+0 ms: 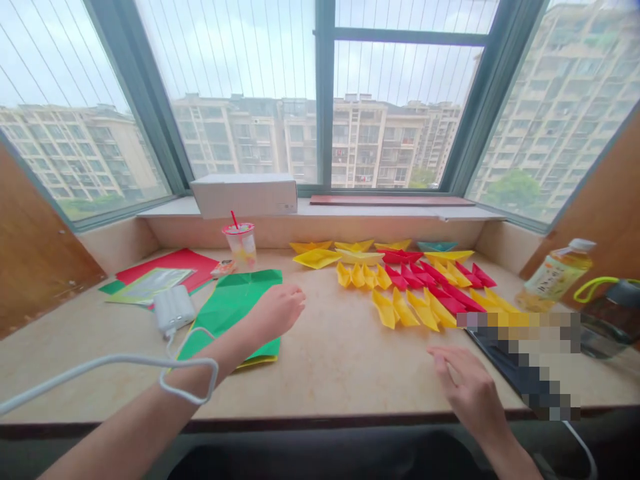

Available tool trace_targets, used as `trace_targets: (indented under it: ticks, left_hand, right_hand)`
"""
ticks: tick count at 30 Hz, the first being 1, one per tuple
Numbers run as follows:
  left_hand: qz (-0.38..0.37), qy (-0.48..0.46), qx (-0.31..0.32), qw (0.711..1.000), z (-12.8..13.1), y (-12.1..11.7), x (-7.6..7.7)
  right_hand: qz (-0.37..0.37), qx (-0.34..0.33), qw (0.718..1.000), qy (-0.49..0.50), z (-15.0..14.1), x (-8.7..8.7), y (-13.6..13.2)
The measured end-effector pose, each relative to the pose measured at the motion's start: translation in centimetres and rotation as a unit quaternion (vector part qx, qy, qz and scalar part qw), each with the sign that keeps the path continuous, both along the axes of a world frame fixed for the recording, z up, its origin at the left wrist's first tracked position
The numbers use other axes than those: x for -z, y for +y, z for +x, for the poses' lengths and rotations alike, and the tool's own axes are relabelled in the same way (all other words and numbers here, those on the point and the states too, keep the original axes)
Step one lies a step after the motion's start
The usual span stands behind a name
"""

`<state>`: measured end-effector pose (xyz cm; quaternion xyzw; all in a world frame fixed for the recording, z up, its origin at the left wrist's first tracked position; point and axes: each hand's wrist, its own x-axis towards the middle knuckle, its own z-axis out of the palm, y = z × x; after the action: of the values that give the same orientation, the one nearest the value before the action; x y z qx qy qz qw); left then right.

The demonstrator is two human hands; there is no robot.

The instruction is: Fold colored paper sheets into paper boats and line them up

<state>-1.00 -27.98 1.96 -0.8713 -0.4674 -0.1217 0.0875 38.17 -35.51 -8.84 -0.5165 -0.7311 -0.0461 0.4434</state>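
My left hand is over the right side of a stack of green paper, whose yellow lower sheets show at the bottom edge. Its fingers are curled together, and nothing shows in them. My right hand is low over the table's front part, fingers stretched out to the left and thumb a little apart, holding nothing. Beyond it stand folded yellow paper pieces and red paper pieces in rows. Behind these are several paper boats, among them a yellow boat, a red boat and a teal boat.
A white power bank has a cable running by my left forearm. Red sheets, a lidded cup and a white box stand farther back. At right are a drink bottle and a dark, partly blurred flat object.
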Motion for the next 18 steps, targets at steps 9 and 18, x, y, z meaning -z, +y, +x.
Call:
trace_targets:
  ticks: [9, 18]
  left_hand:
    - [0.045, -0.056, -0.064, 0.995, -6.4, -9.6, 3.2]
    - [0.259, -0.121, -0.083, 0.955, -7.8, -11.4, 8.1]
  right_hand:
    - [-0.059, -0.119, 0.975, -0.181, -15.3, -8.7, 7.2]
    - [-0.172, -0.019, 0.935, -0.309, -26.1, -9.6, 24.6]
